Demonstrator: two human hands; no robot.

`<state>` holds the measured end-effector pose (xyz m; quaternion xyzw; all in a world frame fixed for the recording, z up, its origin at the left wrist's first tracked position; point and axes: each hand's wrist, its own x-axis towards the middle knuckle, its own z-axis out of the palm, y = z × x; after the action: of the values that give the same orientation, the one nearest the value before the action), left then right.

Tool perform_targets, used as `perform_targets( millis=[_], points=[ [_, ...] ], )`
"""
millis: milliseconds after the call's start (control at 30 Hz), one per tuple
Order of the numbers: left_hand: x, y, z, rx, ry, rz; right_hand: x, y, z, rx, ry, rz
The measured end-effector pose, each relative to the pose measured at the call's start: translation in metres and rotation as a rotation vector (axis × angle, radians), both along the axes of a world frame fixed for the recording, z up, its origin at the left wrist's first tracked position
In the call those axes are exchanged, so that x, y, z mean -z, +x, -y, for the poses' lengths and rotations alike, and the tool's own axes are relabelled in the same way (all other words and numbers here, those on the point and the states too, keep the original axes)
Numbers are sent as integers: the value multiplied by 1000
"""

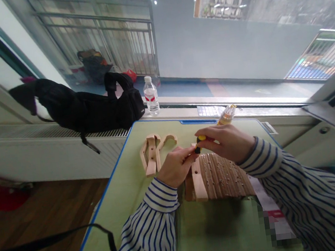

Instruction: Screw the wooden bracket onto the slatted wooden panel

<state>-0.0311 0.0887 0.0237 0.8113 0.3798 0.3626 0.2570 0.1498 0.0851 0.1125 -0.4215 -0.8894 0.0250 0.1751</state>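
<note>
My right hand (226, 140) is closed around a short screwdriver (201, 138) with a yellow and black handle, held tilted with its lower end downward. Fingers pinched, my left hand (177, 166) meets that lower end, over a pale wooden piece (199, 182) with a screw hole. What the left fingertips grip is hidden. The wooden piece lies along the left side of a brown ridged board (222, 175) dotted with many small holes. To the left, several loose wooden hooks (152, 154) lie together on the green table (127, 195).
Behind the table, a water bottle (151, 97) and a black bag (101, 107) stand by the window. A clear bottle with amber contents (227, 115) is at the table's far edge. A dark strap (47, 240) crosses the lower left. Printed paper (266, 201) lies under my right forearm.
</note>
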Motion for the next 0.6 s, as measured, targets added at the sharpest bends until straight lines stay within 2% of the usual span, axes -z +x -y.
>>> perform_targets(
  millis=[267, 600],
  points=[
    [-2, 1, 1, -87, 44, -9, 2, -4, 1, 12, -3, -21],
    [1, 1, -1, -97, 11, 10, -2, -6, 2, -68, -38, -45]
  ],
)
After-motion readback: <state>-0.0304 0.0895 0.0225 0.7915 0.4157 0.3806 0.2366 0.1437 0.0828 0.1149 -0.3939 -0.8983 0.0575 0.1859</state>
